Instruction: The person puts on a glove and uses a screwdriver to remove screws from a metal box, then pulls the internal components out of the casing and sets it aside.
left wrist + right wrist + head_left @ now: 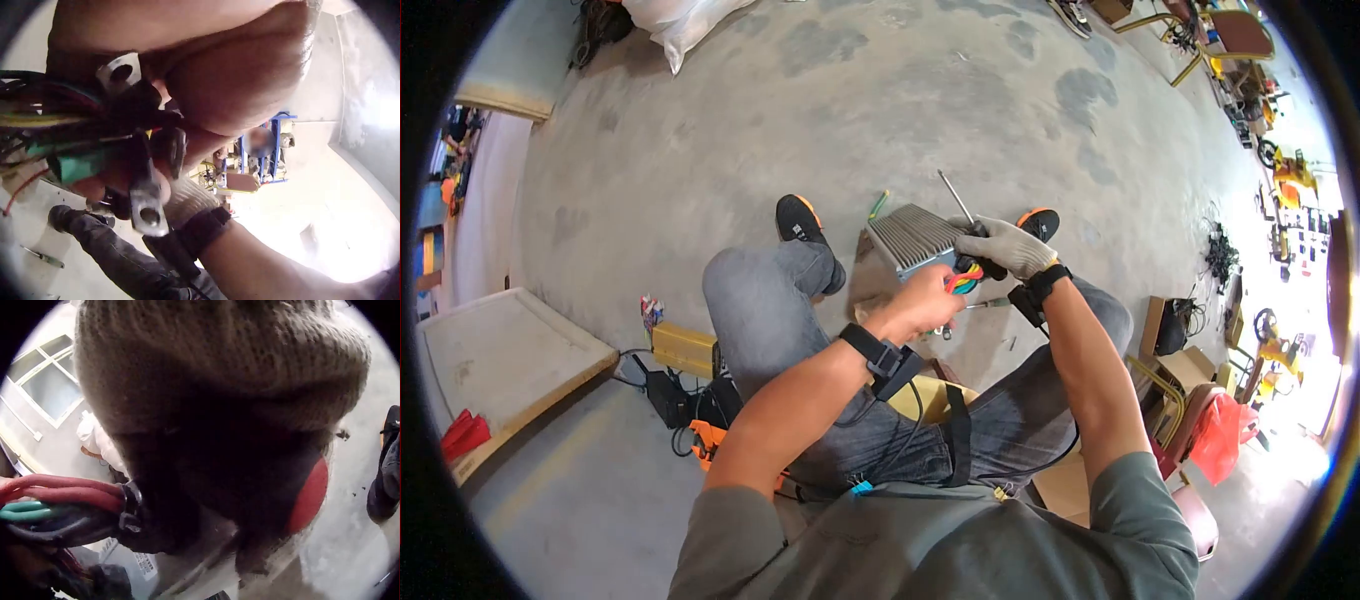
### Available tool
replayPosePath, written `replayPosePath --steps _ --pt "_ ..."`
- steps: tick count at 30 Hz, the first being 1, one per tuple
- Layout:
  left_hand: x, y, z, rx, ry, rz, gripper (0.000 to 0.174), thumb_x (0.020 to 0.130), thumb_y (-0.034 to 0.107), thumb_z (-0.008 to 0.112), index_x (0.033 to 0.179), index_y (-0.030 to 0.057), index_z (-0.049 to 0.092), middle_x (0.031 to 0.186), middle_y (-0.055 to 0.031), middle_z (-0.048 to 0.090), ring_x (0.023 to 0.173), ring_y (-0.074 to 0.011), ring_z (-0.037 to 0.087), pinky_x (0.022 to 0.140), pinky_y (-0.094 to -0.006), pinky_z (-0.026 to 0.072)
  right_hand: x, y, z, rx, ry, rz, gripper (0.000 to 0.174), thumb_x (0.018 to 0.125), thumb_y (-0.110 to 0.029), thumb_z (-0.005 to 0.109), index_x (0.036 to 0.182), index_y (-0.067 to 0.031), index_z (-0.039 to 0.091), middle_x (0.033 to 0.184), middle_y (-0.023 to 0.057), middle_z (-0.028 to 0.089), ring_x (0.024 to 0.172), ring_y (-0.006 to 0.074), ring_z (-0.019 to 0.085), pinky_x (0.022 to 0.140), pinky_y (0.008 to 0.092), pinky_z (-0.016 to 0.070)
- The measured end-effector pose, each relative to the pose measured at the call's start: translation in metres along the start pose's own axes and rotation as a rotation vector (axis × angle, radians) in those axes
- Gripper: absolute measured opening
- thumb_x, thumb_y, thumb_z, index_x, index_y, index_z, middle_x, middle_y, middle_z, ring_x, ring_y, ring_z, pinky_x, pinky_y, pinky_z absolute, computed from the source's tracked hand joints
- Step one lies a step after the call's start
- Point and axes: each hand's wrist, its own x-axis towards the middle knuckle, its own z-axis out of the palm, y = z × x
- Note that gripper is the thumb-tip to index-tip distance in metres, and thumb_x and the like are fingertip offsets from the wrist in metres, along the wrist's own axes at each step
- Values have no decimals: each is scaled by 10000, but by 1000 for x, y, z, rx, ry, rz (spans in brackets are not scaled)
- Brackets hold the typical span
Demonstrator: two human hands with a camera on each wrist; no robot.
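A grey finned metal box (915, 238) sits between the person's feet, with thick coloured cables (967, 280) at its near end. The bare left hand (922, 302) grips the cable bundle. In the left wrist view, metal ring terminals (150, 215) stick out from under that hand, next to a green sleeve (78, 165). The right hand (1012, 250), in a knitted glove, holds a screwdriver (955, 194) whose shaft points up and away. Part of a red patch (310, 497) shows beneath the glove; the palm is in dark shadow. A black tie binds the red cables (75, 487) close beside the glove.
A second screwdriver (990, 302) lies near the cables, and a green-yellow tool (880, 204) lies beyond the box. Shoes (800, 218) flank the work. At left are a yellow box (683, 350) and a pale board (515, 350); cartons (1185, 370) and a red bag (1222, 437) stand at right.
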Motion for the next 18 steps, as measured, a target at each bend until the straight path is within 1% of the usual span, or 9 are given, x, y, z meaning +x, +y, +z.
replayPosePath --steps 2,6,7,9,11,12,15,16,18 --pt "-3 0 4 273 103 88 266 860 123 672 1071 -29 615 764 -82 638 646 -146 670 581 -330 491 -2 2 0 16 -8 21 574 941 -294 672 1420 -19 519 957 -19 652 757 66 587 683 238 516" --pt "-12 9 -1 451 174 173 271 824 179 672 1022 -6 660 768 -182 672 707 -319 685 640 -427 502 -23 -13 13 118 125 96 531 936 -256 669 1385 -7 534 965 12 661 765 75 619 664 236 527" --pt "-9 8 -1 443 180 169 271 824 179 672 1022 -6 660 768 -182 672 707 -319 685 640 -427 502 -21 -3 15 202 139 61 530 942 -255 664 1388 -3 526 977 19 659 774 80 626 648 246 536" --pt "2 7 -1 554 253 310 263 775 167 675 977 1 694 825 -229 683 785 -399 671 703 -470 506 -16 24 19 286 145 33 530 949 -254 659 1391 2 517 988 27 657 782 84 632 631 256 545" --pt "3 28 -4 580 234 287 256 754 151 672 961 4 702 845 -231 688 811 -401 674 727 -473 509 -17 42 24 552 237 90 478 971 -254 632 1361 3 529 1026 44 662 832 110 657 638 301 584" --pt "5 37 -5 613 211 269 251 733 135 669 945 6 711 865 -233 693 836 -402 677 751 -476 513 -32 20 32 634 194 110 402 988 -252 608 1321 -32 561 1062 62 670 891 143 674 683 360 616" --pt "12 48 -5 770 183 409 163 687 85 649 806 -13 700 802 -252 678 779 -420 677 686 -487 524 -43 48 57 874 359 226 376 984 -284 604 1315 -107 575 1107 53 673 913 168 687 716 376 622" --pt "11 53 -6 904 117 452 131 674 72 643 751 -22 692 778 -260 672 750 -427 676 657 -489 527 -35 103 57 400 369 1 371 987 -301 592 1292 -91 572 1093 62 676 917 188 692 714 365 618" --pt "14 55 -2 908 117 524 94 653 54 643 685 -25 684 730 -259 665 705 -430 674 607 -487 528 -52 70 81 601 345 28 322 1005 -296 558 1247 -83 577 1077 79 675 910 203 693 713 352 603"
